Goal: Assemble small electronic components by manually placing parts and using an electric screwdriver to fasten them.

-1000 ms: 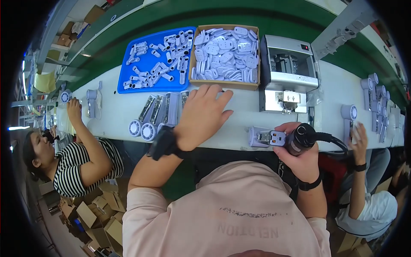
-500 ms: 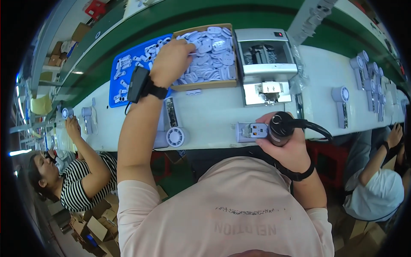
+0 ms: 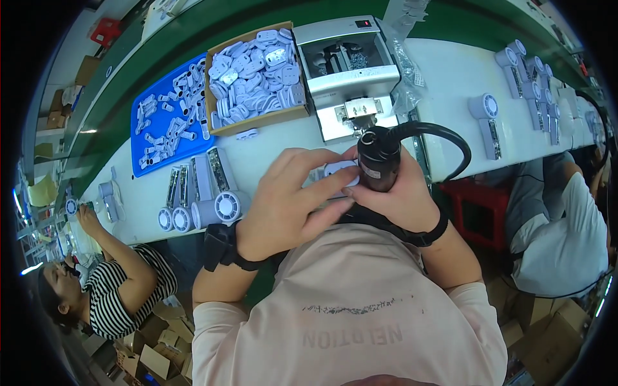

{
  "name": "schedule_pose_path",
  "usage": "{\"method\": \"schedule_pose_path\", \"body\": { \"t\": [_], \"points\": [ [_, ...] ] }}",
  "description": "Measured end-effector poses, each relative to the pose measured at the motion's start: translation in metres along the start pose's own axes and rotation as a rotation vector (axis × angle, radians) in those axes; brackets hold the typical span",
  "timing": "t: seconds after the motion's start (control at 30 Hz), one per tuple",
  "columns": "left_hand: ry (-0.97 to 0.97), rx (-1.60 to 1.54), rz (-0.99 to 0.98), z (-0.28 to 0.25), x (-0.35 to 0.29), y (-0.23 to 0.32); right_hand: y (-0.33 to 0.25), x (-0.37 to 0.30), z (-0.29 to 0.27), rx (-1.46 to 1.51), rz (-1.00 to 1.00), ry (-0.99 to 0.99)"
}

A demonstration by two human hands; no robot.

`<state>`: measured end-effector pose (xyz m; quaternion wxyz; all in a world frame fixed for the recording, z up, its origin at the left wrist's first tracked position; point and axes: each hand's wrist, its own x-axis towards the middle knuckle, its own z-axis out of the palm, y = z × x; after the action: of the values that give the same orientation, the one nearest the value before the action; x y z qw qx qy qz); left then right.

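In front of me, my left hand (image 3: 290, 202) has its fingers on a pale lavender plastic cover (image 3: 341, 171), pressed against a handheld fan body that the hands mostly hide. Curled around a black electric screwdriver (image 3: 378, 157), my right hand (image 3: 405, 206) is close against the same piece, with its thumb toward the cover. A thick black cable rises from the screwdriver and loops to the right. To the left of my left hand, several handheld fans (image 3: 227, 204) lie with their handles open, showing the inside.
A cardboard box (image 3: 257, 123) full of lavender covers stands beyond my hands. Left of it is a blue tray (image 3: 145, 168) with small parts. A silver screw feeder (image 3: 351, 83) is behind the screwdriver. More fans (image 3: 484, 108) stand at right. Co-workers sit at both sides.
My left hand has come back from the box of covers to the fan, bringing a cover. My right hand still holds the screwdriver. The view has shifted, showing more fans at left.
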<state>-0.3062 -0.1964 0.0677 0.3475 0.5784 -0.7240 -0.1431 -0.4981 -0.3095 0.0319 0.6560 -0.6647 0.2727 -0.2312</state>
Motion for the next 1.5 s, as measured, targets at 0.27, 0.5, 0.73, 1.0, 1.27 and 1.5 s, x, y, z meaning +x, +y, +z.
{"method": "schedule_pose_path", "body": {
  "t": [0.27,0.5,0.73,1.0,1.27,1.5],
  "points": [
    [-0.074,-0.323,-0.026,0.012,-0.007,-0.026,0.008,-0.008,-0.013,-0.069,-0.027,-0.075],
    [0.119,-0.181,0.066,0.028,-0.023,-0.02,-0.033,-0.002,-0.061,0.266,-0.206,0.173],
    [0.164,-0.235,0.063,0.029,-0.019,-0.024,-0.048,0.073,-0.007,0.215,-0.543,0.241],
    [0.321,-0.339,0.012,0.051,-0.017,-0.023,-0.035,0.075,0.0,0.007,-0.227,0.168],
    [0.328,-0.424,-0.05,0.048,-0.014,-0.027,-0.092,0.036,-0.014,0.215,-0.633,0.071],
    [0.311,-0.415,-0.05,0.049,-0.012,-0.027,-0.103,0.04,0.004,0.192,-0.652,-0.096]
  ]
}}
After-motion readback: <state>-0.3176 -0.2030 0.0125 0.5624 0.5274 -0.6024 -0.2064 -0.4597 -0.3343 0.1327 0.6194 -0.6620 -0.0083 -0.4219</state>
